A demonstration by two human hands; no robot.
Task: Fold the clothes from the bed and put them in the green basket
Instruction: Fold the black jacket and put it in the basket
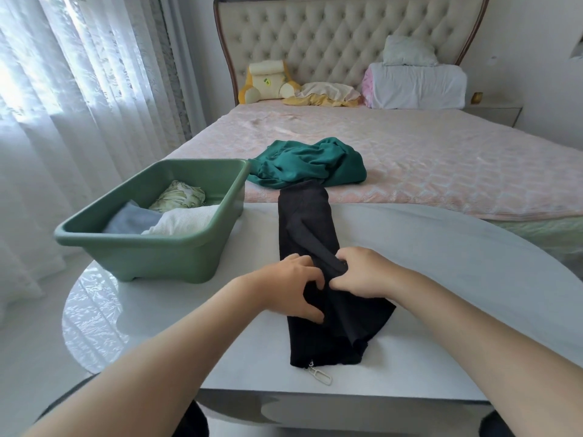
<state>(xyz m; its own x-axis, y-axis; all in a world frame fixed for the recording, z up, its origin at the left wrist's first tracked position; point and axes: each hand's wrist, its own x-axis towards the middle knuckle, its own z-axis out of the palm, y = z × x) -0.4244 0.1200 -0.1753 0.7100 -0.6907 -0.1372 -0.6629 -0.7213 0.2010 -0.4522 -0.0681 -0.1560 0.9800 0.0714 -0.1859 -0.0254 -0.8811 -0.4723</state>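
No legible text, brand or number is seen anywhere in this bedroom view. A small yellow-green tag is carried by the cream and yellow cushion set against the headboard, but its dark marking cannot be read.

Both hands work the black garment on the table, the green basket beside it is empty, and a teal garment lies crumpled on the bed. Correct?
No: the green basket is not empty. The head view shows a leaf-print piece, a blue piece and a white piece folded in it. The rest stands: left hand and right hand on the black garment, teal garment crumpled on the bed.
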